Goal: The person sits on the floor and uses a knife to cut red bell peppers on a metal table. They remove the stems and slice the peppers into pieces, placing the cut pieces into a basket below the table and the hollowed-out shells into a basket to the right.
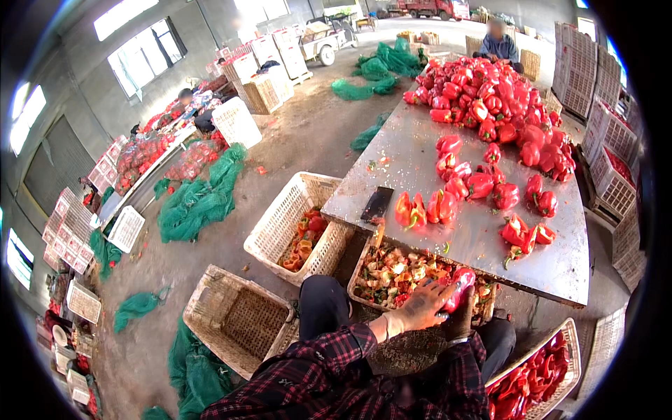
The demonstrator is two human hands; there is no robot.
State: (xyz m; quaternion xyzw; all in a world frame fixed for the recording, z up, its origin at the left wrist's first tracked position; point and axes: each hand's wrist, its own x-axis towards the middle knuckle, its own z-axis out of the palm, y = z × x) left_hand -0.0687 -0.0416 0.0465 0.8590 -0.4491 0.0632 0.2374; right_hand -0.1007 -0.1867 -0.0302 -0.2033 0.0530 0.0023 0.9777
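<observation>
My left hand (420, 308) and my right hand (460, 319) hold a red bell pepper (460, 287) between them, over a crate of pepper scraps (361, 261) at the table's front edge. The fingers of my left hand lie along its left side, and my right hand grips it from the right and below. Cores, seeds and pale trimmings fill that crate. Close by on the metal table (362, 178), a cleaver (377, 203) lies flat with its handle towards me. Split peppers (417, 211) stand near it, and more cut pieces (520, 235) rest to the right.
A big heap of red bell peppers (488, 94) covers the far table, with a seated person (497, 44) behind. A crate of red pepper pieces (569, 362) stands at my right. Two plastic crates (252, 241) (210, 310) stand left, near green netting (202, 197).
</observation>
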